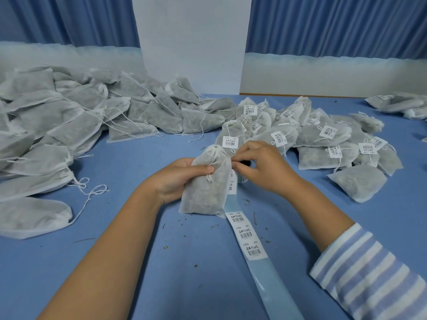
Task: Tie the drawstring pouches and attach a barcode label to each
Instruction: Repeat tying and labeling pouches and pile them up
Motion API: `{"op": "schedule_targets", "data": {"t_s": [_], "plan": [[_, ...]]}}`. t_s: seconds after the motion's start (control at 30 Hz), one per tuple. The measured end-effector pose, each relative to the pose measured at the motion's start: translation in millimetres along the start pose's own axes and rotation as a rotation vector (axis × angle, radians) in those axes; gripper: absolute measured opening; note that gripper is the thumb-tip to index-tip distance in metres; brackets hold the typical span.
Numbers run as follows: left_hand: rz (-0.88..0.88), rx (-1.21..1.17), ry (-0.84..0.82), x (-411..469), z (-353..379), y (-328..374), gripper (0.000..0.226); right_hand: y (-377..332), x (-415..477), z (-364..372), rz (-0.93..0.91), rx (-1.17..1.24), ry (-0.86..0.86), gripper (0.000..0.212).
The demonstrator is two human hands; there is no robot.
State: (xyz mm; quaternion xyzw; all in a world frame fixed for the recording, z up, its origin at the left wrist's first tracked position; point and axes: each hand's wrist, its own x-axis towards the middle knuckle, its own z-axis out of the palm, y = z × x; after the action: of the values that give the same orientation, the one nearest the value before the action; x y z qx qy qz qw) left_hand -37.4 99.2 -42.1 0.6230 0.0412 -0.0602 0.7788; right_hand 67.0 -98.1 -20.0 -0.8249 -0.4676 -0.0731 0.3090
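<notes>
Pouches untied (69, 116): a big heap on the left of the blue table (129, 158), necks slack, cords trailing loose.
Pouches labelled (323, 139): a smaller heap at right and behind the hands, each with a barcode tag by its neck.
Label strip (248, 236): a long backing tape that runs out from under the held pouch towards the person's near right. Three unpeeled barcode labels sit just below the pouch's bottom edge.
Held pouch (203, 192): centre of view, between the two hands and above the table. Its long axis runs near-to-far, with the gathered neck at the far end and the sealed bottom nearest the person. No label shows on its visible face.
Left hand (178, 179): grasps the pouch body from the left, thumb across the front and fingers wrapped behind.
Right hand (261, 165): fingers curled, tips pinched together against the pouch's right edge. By my reading they grip a strand of the cord, though the tips hide what is between them.
Drawstring (216, 158): drops from the neck down the front face, its knotted end beside the left thumb.
Deciding relation: the neck lies up and left of the right fingertips, and that hand is nearer to it. The knot likely needs a pull away to the right while the left hand braces.
</notes>
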Motion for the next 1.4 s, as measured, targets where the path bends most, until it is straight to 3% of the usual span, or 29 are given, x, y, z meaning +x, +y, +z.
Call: {"op": "schedule_targets", "data": {"t_s": [0.63,1.4], "plan": [[0.036,0.230,-0.011,-2.3,8.3,3.9,0.009,-0.3,2.1,1.5,-0.011,-0.107,0.056,0.012],[-0.026,0.136,-0.003,-2.5,3.8,3.7,0.010,0.5,6.7,-0.3,0.310,0.425,0.186,0.013]]}}
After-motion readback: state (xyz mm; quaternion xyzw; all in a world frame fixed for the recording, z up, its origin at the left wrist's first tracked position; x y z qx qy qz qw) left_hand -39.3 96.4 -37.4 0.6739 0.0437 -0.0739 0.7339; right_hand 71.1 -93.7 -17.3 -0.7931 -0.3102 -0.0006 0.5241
